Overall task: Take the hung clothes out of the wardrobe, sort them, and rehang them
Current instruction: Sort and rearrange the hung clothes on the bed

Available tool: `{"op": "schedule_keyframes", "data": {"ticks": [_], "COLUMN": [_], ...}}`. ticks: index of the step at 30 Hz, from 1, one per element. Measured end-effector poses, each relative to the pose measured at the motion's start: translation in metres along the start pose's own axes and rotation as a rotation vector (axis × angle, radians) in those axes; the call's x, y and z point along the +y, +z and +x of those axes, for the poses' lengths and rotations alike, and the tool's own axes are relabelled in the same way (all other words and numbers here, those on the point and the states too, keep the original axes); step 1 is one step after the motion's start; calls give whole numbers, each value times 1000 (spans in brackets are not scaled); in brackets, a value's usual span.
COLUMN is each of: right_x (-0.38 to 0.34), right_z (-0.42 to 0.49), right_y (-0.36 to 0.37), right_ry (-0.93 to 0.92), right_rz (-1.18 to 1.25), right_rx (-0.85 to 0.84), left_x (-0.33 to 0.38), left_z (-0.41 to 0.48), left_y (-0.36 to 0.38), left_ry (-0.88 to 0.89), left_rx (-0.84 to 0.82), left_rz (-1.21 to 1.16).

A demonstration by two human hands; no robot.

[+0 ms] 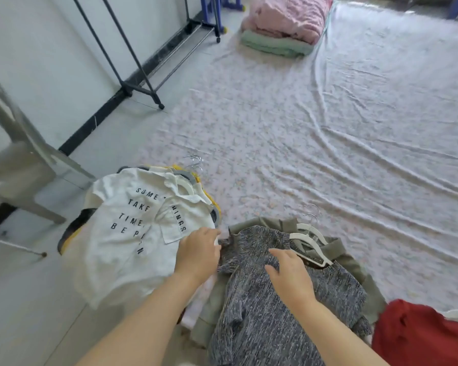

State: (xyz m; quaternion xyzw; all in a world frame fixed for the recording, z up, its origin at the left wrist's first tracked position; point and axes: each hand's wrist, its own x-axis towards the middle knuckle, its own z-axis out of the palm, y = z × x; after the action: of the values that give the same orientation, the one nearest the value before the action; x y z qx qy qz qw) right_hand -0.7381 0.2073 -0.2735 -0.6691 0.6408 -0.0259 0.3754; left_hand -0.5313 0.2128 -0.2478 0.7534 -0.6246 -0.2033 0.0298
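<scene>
A grey marled knit sweater (pixel 254 310) on a white hanger (pixel 308 244) lies on top of an olive garment (pixel 352 262) on the floor sheet. My left hand (pixel 198 253) pinches the sweater's sleeve edge at its left side. My right hand (pixel 288 276) lies flat on the sweater's chest, fingers straight. To the left is a pile of hung clothes topped by a white shirt with black lettering (pixel 132 228), over yellow and dark pieces. A red garment (pixel 418 336) sits at the bottom right.
An empty black clothes rack (pixel 132 85) on wheels stands by the wall at top left. A grey plastic chair (pixel 19 159) is at the left. Folded pink (pixel 288 17) and green (pixel 275 46) blankets lie at the far end of the floral sheet (pixel 341 133).
</scene>
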Motion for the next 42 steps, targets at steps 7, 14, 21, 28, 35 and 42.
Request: {"op": "schedule_keyframes", "data": {"ticks": [7, 14, 21, 28, 35, 42], "right_x": [-84, -189, -263, -259, -230, -208], "right_z": [16, 69, 121, 203, 284, 293], "right_y": [33, 99, 155, 168, 202, 214], "right_ry": [-66, 31, 100, 185, 283, 269], "right_rz": [-84, -98, -98, -187, -218, -224], "right_rx": [0, 16, 16, 72, 108, 210], "left_x": [-93, -208, -295, -324, -343, -335], "left_z": [3, 50, 94, 132, 167, 174], "left_y": [-52, -91, -106, -79, -29, -9], "left_ry": [-94, 1, 45, 90, 109, 144], "left_rx": [34, 3, -74, -147, -169, -180], "left_rz": [-20, -77, -120, -159, -166, -213]}}
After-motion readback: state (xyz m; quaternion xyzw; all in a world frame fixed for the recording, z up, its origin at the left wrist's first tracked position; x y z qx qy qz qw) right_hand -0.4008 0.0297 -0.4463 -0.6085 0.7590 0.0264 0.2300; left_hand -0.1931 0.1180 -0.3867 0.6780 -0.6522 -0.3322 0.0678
